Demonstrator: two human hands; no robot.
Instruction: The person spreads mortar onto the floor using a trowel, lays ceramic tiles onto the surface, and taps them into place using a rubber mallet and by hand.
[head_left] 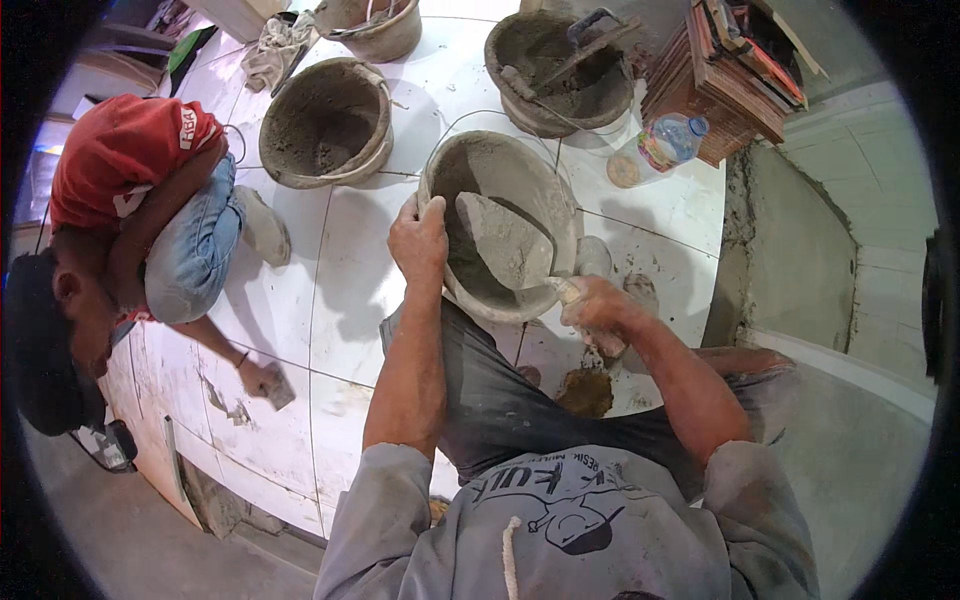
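A cement-coated bucket (540,165) with a wire handle stands tilted between my legs. My left hand (418,242) is closed on its left rim, the thumb over the edge. In my right hand (595,305), at the bucket's near right rim, is the handle of a trowel. The trowel's broad pointed blade (505,240), smeared with grey mortar, lies inside the bucket. Beneath the blade, the bucket's bottom is partly hidden.
Another mortar bucket (375,160) stands at the far left, and a bucket with a float (600,50) at the far right. A plastic bottle (672,142) is beside stacked tiles (690,80). To the left crouches a co-worker (130,170), one hand (262,382) at the white floor tiles (350,440).
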